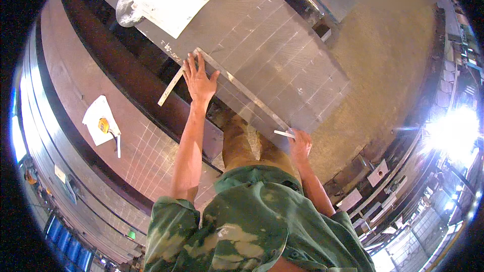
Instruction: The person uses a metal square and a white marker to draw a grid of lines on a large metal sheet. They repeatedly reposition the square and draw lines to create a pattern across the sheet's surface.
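Note:
My left hand (200, 86) lies with its fingers spread over the corner of a metal framing square (247, 92). The square's short arm sticks out past the edge of a grey steel plate (282, 35), and its long arm runs across the plate toward me. At the long arm's near end, my right hand (301, 144) is closed on a white chalk stick (283, 134), whose tip points left. Thin white lines cross the plate in a grid beyond the square. Handwritten chalk marks show near my left fingertips.
White paper sheets (174, 1) lie at the plate's far left on a silvery round thing (130, 2). On the brown steel piece (75, 55) to the left, a yellow tape measure (103, 125) rests on paper beside another white stick (119, 147). Metal offcuts (378, 172) lie at right, near strong glare.

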`<state>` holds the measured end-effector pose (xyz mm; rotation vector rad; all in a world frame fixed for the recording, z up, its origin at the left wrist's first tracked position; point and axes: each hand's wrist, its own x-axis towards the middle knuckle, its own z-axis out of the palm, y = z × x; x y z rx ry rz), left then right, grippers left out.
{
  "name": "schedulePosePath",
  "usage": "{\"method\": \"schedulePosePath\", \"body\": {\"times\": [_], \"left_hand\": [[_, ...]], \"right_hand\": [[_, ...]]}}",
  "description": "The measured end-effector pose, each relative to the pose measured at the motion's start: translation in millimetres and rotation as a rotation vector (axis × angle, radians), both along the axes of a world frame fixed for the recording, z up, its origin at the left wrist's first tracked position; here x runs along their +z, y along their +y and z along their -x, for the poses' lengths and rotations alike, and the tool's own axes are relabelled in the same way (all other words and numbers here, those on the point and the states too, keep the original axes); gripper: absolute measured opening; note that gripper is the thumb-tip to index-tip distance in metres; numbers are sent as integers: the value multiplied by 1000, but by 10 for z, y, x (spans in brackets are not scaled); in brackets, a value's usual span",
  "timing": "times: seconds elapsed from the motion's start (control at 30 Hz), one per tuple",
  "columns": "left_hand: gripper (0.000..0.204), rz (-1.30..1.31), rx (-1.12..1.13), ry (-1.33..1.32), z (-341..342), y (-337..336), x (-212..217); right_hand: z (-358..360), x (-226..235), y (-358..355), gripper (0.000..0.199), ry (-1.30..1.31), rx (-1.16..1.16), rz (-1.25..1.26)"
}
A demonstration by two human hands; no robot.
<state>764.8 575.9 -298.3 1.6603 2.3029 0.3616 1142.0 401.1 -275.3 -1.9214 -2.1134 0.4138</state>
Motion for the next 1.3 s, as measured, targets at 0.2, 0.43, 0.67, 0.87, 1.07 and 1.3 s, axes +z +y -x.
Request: {"method": "schedulePosePath", "body": {"times": [0.2, 0.43, 0.67, 0.87, 1.07, 1.3], "left_hand": [[84, -11, 17, 35, -33, 14, 55], [63, -24, -11, 117, -3, 102, 148], [39, -214, -2, 131, 174, 179, 9], [35, -298, -132, 117, 426, 255, -61], [31, -305, -263, 107, 567, 295, -129], [30, -289, -312, 147, 602, 319, -188]], "right_hand": [[-56, -27, 11, 25, -31, 31, 15], [-115, -82, -13, 28, -46, 52, 40], [-145, -221, -136, 31, -82, 15, 59], [-90, -112, -73, 29, -74, 41, 75], [-135, -114, -90, 31, -50, 58, 53], [-79, -86, -69, 30, -42, 50, 37]]}}
